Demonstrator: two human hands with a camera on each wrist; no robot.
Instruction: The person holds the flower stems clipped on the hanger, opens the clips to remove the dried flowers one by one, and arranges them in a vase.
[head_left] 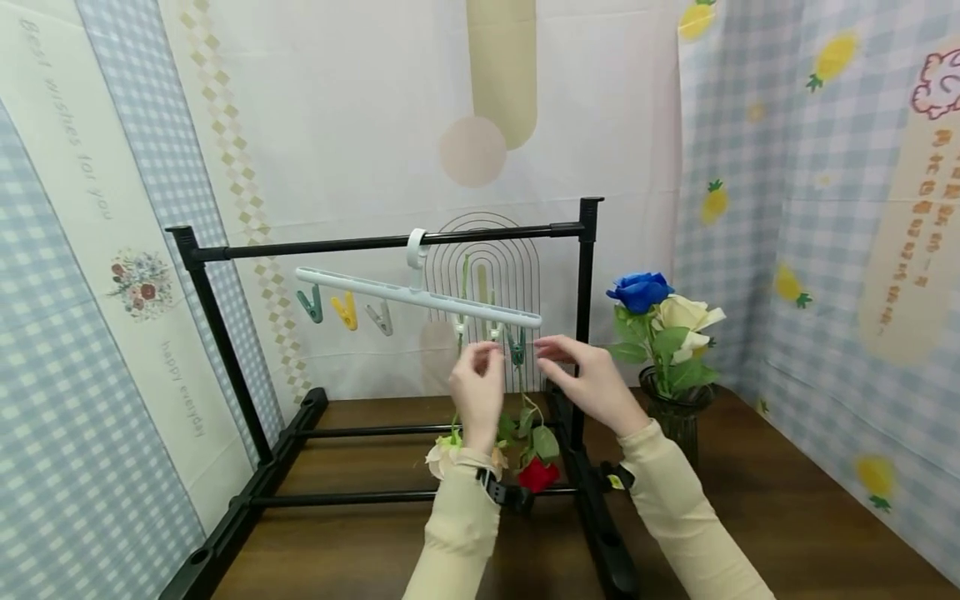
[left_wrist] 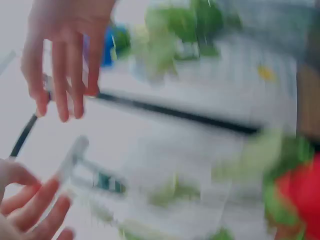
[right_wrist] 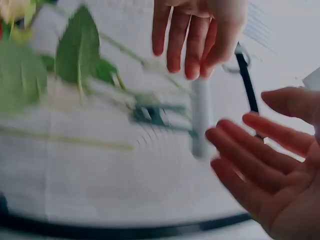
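A pale blue clip hanger hangs tilted from the black rack's bar, its right end lower. At that end, a dark green clip pinches the stem of an upside-down red rose. My left hand is raised just left of this clip, fingers loosely bent and holding nothing. On the clip's other side, my right hand has its fingers apart, also without anything in them. White clips are nearby, and a pale rose hangs head down, partly behind my left wrist. Both wrist views are blurred.
Green, yellow and grey clips dangle from the hanger's left half. The black rack stands on a brown wooden table. Right of it, a dark glass vase holds a blue rose and pale roses.
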